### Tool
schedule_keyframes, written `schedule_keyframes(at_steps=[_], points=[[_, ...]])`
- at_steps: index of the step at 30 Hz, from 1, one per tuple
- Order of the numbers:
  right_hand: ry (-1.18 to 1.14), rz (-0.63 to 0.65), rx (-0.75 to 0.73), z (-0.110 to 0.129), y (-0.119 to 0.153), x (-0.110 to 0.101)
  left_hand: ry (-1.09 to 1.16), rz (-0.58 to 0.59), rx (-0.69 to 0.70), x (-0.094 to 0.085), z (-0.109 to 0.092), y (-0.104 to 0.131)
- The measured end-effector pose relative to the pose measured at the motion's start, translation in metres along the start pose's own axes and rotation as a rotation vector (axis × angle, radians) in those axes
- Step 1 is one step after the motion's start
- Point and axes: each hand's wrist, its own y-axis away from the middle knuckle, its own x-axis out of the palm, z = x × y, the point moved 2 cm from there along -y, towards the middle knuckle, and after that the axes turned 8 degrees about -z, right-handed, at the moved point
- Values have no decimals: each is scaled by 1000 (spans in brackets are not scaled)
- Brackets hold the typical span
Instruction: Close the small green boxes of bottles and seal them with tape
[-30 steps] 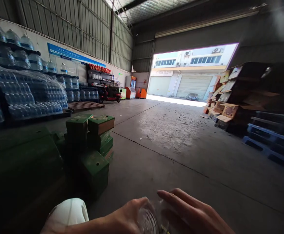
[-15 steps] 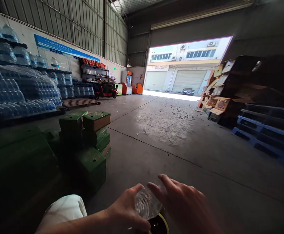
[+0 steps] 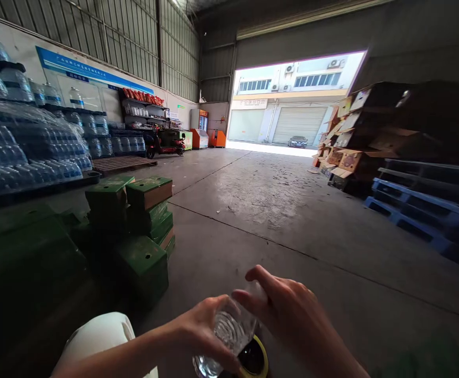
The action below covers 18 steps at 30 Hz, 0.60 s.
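Low in the middle of the view, my left hand (image 3: 201,331) is wrapped round a clear ribbed cup (image 3: 228,329), which is tilted. Close against the cup's right side is my right hand (image 3: 288,310), its thumb and forefinger curved toward each other. Something see-through shows faintly between those fingers, too blurred to name. Beneath the cup is a round dark object with a yellow rim (image 3: 264,354), partly covered by my hands. Another shiny clear piece (image 3: 209,366) shows under my left hand. A white-clothed knee (image 3: 99,336) lies at lower left.
Green boxes (image 3: 146,262) are stacked at my left. Beyond them stand wrapped water bottles (image 3: 36,147) and a wooden pallet (image 3: 123,164). A red scooter (image 3: 166,144) is parked by the shelves. On the right are cardboard boxes (image 3: 351,160) and blue pallets (image 3: 422,205). Concrete floor (image 3: 253,210) stretches to the doorway.
The view has turned slightly right and down. Both hands and the cup sit a little higher and further left in the picture. More of the yellow-rimmed object and the lower clear piece shows.
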Motion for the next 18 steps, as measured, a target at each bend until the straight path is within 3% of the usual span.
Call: schedule_keyframes(at_steps=[2, 6, 8, 14, 18], points=[[-46, -20, -5, -1, 0, 3, 37, 14, -18, 4, 3, 1], [6, -108, 95, 0, 4, 14, 63, -209, 30, 8, 18, -2], [-25, -97, 91, 2, 5, 16, 61, -231, 78, 4, 17, -4], [-121, -32, 87, 6, 5, 11, 90, 9, 85, -1, -9, -2], [-142, -100, 139, 5, 6, 5, 137, 44, 182, 6, -21, 0]])
